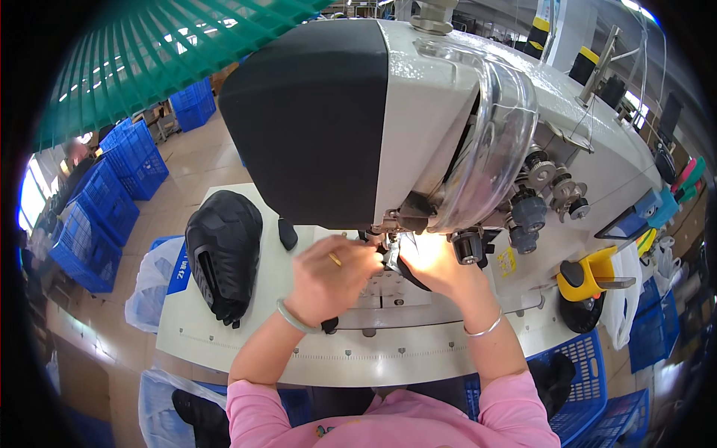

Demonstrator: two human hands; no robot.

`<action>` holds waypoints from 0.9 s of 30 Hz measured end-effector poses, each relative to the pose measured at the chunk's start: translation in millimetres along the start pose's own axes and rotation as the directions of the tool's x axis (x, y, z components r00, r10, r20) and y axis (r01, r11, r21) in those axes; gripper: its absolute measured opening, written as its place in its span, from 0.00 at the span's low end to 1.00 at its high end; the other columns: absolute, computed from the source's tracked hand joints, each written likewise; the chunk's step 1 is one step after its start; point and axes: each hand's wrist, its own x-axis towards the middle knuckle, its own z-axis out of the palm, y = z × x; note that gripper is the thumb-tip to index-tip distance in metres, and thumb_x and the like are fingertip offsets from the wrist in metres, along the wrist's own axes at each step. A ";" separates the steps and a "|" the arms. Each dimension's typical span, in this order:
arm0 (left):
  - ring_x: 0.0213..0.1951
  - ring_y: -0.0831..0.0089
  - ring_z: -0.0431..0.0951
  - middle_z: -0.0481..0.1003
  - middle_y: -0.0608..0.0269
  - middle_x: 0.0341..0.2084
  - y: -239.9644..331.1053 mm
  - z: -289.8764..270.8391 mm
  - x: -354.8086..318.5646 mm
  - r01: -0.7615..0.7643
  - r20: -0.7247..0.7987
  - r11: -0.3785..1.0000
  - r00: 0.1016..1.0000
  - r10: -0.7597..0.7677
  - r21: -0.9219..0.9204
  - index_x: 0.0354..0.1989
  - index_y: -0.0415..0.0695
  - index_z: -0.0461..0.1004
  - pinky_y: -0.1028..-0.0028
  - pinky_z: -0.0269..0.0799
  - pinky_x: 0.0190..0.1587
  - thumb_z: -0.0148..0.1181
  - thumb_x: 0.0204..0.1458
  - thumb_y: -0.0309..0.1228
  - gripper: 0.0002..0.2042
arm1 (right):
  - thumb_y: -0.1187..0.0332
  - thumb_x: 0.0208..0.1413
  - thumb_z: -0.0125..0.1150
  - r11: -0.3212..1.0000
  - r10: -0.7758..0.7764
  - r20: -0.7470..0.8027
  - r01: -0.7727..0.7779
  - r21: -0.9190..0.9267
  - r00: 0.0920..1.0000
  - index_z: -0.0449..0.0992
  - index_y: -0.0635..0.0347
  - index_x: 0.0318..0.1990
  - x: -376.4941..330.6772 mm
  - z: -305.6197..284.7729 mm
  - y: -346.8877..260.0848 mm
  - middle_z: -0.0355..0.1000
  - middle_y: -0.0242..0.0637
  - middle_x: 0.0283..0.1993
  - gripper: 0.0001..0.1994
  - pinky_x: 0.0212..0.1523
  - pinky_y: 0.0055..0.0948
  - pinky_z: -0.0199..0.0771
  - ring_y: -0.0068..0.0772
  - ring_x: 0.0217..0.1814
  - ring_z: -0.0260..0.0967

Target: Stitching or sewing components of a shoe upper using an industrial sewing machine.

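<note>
At the needle area of a large white and black sewing machine point(433, 97), my two hands work close together. My left hand point(326, 275) wears a ring and has its fingers bent in beside the presser foot point(391, 252); blur hides what is between the fingertips. My right hand point(441, 267), under the bright lamp light, grips a small black piece of material point(413, 275) beside the foot; most of that piece is covered. Left of my left hand lies a black shoe upper point(224, 254), with a small black piece point(287, 234) nearby.
The pale machine table point(299, 357) has a curved front edge. At its right stands a yellow holder point(597, 273). Blue crates point(88, 243) line the floor at the left; another crate point(579, 381) is by my right elbow. A green slatted cover point(164, 56) hangs at upper left.
</note>
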 end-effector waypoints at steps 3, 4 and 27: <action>0.27 0.64 0.74 0.74 0.59 0.25 -13.7 13.0 -1.3 0.479 -0.149 0.843 0.840 -0.521 -0.247 0.34 0.37 0.76 0.72 0.68 0.32 0.60 0.47 0.20 0.06 | 0.57 0.46 0.64 0.990 0.141 0.103 -0.141 -0.004 0.985 0.80 0.55 0.38 -6.7 0.1 -1.6 0.77 0.43 0.37 0.15 0.38 0.41 0.72 0.49 0.38 0.73; 0.27 0.64 0.74 0.74 0.59 0.25 -22.4 18.5 -5.9 0.484 -0.150 0.843 0.839 -0.524 -0.237 0.34 0.37 0.76 0.72 0.68 0.32 0.60 0.47 0.20 0.06 | 0.57 0.46 0.64 0.991 0.134 0.106 -0.135 0.006 0.985 0.80 0.55 0.38 -8.0 -0.7 -11.9 0.77 0.43 0.37 0.15 0.38 0.41 0.72 0.49 0.38 0.73; 0.17 0.79 0.62 0.69 0.63 0.13 -12.5 42.3 -14.5 0.703 0.183 0.401 0.598 -0.780 -0.587 0.30 0.33 0.74 0.74 0.58 0.21 0.55 0.52 0.23 0.05 | 0.82 0.35 0.58 0.984 -0.180 -0.298 0.173 -0.050 0.937 0.74 0.68 0.50 -35.6 12.0 -21.1 0.72 0.50 0.43 0.27 0.53 0.48 0.69 0.52 0.45 0.69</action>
